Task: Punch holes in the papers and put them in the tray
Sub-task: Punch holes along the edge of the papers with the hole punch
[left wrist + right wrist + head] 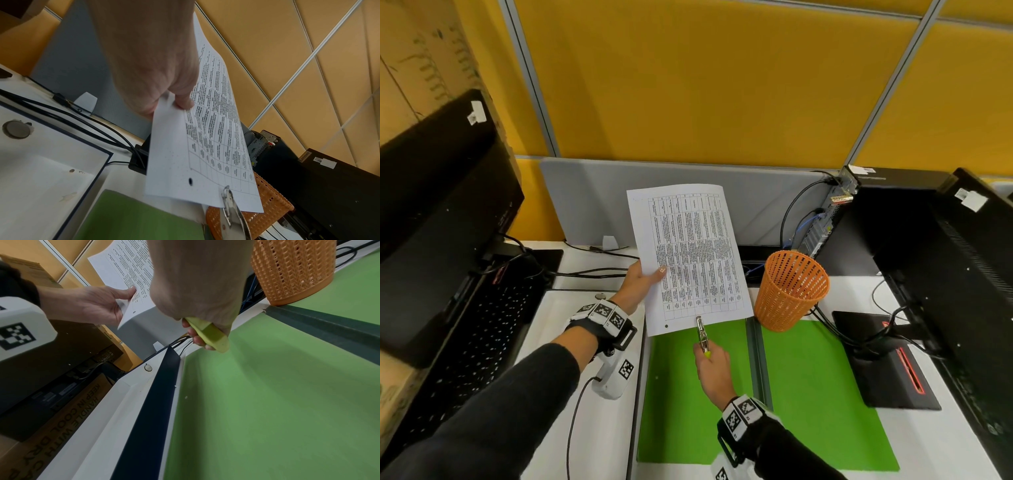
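Note:
My left hand pinches a printed sheet of paper by its left edge, thumb on the front, and holds it upright above the desk. One punched hole shows near the sheet's bottom left corner. My right hand grips the yellow-green handles of a metal hole punch. The punch's head sits over the middle of the sheet's bottom edge, as the left wrist view of the hole punch confirms. The white tray with a dark rim lies on the desk under my left forearm.
An orange mesh basket stands right of the paper. A green mat covers the desk below my hands. A black monitor and keyboard fill the left side. Another monitor and cables crowd the right.

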Demonstrator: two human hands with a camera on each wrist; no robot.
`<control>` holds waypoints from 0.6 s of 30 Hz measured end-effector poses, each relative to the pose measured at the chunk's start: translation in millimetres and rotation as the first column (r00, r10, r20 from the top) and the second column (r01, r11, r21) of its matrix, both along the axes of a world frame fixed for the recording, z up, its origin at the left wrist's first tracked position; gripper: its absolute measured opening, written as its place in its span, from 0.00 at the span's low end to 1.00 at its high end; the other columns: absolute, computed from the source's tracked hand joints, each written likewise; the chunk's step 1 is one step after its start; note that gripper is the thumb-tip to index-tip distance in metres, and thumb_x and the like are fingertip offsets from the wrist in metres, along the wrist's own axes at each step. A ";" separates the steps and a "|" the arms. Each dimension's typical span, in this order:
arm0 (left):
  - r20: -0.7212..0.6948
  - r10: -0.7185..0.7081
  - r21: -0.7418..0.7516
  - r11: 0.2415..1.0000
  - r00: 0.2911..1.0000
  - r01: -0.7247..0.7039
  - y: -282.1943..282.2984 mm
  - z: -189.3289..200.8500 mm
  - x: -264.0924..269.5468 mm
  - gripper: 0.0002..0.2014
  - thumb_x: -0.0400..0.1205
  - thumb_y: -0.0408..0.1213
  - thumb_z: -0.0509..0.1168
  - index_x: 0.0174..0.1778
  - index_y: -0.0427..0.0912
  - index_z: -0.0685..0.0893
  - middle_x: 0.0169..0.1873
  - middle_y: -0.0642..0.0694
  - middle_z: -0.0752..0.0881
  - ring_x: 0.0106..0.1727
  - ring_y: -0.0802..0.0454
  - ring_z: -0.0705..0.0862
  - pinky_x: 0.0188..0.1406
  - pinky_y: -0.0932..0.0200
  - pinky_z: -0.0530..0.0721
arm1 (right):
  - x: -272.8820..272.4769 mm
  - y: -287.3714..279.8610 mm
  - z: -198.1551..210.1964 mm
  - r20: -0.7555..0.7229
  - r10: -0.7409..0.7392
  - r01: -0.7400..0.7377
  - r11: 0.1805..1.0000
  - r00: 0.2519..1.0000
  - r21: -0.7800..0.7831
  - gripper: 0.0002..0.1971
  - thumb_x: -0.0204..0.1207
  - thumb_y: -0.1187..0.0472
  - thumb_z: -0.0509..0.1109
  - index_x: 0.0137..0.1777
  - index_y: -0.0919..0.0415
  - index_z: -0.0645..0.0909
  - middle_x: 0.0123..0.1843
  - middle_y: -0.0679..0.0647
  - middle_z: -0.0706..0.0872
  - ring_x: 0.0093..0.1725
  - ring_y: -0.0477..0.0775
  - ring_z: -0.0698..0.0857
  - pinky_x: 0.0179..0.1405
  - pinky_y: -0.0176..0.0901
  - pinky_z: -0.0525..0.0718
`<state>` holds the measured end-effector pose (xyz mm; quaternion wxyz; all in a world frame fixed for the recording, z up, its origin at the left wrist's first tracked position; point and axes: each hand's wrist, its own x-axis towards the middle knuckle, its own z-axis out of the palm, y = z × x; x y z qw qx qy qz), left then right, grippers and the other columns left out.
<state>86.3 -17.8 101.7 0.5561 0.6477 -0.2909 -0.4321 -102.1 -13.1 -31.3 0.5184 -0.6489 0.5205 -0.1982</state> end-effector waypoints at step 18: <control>-0.005 0.007 0.017 1.000 1.000 -0.007 -2.8 -0.7 -1.2 0.19 0.83 0.27 0.62 0.71 0.32 0.74 0.68 0.32 0.80 0.59 0.45 0.81 0.61 0.48 0.79 | -3.5 7.8 26.0 0.060 -0.015 0.016 1.000 0.998 -0.026 0.06 0.82 0.60 0.61 0.53 0.60 0.77 0.38 0.49 0.74 0.34 0.46 0.74 0.40 0.50 0.84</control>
